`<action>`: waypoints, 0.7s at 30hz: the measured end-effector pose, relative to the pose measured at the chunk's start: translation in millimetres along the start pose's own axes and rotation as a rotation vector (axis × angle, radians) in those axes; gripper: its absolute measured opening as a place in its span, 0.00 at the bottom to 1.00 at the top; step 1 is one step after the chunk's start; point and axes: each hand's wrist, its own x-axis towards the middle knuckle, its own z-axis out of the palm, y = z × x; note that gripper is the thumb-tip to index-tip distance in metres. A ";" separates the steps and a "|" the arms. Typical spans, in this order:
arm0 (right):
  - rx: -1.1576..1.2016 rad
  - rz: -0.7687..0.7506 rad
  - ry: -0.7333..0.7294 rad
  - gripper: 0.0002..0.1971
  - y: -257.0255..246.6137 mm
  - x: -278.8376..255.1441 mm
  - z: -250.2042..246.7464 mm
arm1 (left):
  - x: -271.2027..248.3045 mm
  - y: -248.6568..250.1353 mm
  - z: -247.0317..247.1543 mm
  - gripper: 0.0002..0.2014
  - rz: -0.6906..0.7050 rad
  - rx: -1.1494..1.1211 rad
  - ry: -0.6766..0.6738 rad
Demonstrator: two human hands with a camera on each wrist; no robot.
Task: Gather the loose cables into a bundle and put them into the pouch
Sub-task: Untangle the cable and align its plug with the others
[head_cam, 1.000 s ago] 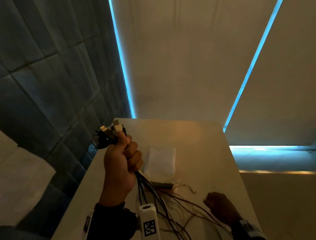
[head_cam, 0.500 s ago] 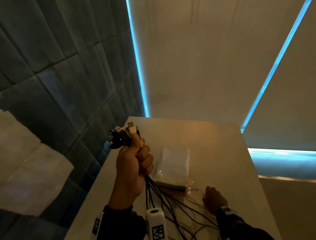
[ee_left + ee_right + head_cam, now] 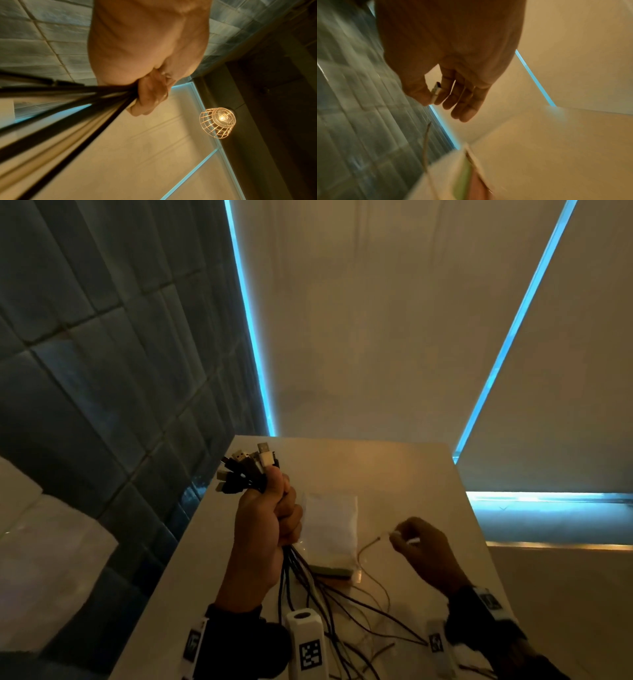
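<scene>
While the tiled wall [image 3: 102, 371] fills the far left, the left hand [image 3: 263, 529] is raised over the left side of the table [image 3: 411, 474], fist wrapped tight round a bundle of cables [image 3: 301, 587]. Their plugs [image 3: 246, 467] fan out above the thumb, and the cords hang from under the fist and trail loose across the tabletop toward the person. The left wrist view shows the same closed grip, with dark and pale cords running out of it.

Just right of that fist the pouch [image 3: 330, 529] lies flat on the table, pale and soft-looking; whether its mouth is open cannot be told.

Further right, the right hand [image 3: 424, 549] is lifted above the table, thumb and forefinger pinching the plug end of one thin cable [image 3: 371, 544], the other fingers loose. Its cord sags down toward the pouch.

Judging by the sag, the cables are light and limp, stiff only at the plugs, so the plug is the sure place to take each one. Thin cords may slip or tangle, and the long tails would likely need coiling before they fit the pouch.
</scene>
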 end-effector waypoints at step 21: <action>0.880 -0.036 -0.222 0.19 -172.7 -18.6 -15.0 | -15.2 -19.4 28.9 0.12 0.029 0.157 -0.057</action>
